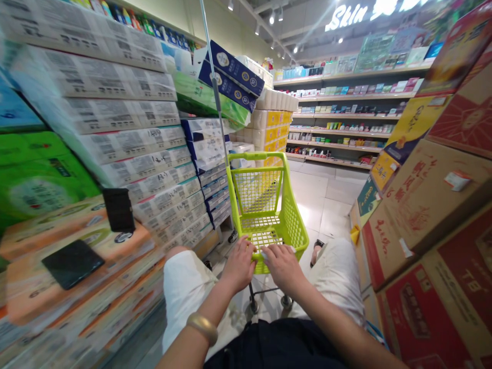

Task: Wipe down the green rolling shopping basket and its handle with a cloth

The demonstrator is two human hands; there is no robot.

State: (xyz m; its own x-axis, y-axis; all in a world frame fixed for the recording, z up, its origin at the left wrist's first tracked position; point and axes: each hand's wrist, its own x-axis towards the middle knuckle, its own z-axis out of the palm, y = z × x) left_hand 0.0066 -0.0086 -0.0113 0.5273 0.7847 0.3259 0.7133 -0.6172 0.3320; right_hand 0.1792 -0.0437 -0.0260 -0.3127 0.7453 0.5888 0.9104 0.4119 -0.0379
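Note:
A small lime-green shopping cart (286, 220) stands in the aisle right in front of me, its basket holding nothing I can see. Both my hands rest on its near rim. My left hand (240, 264) curls its fingers over the rim on the left, a gold bangle (203, 326) on that wrist. My right hand (283, 266) lies on the rim beside it, fingers bent over the edge. A thin metal pole (213, 77) rises from the cart's far left corner. My knees in white trousers flank the cart.
Stacked packs of tissue (126, 123) wall the left side, with a dark phone (72, 263) and a black box (118, 209) lying on orange packs. Red and brown cartons (430, 215) line the right. Tiled floor (319, 200) runs ahead to product shelves (346, 123).

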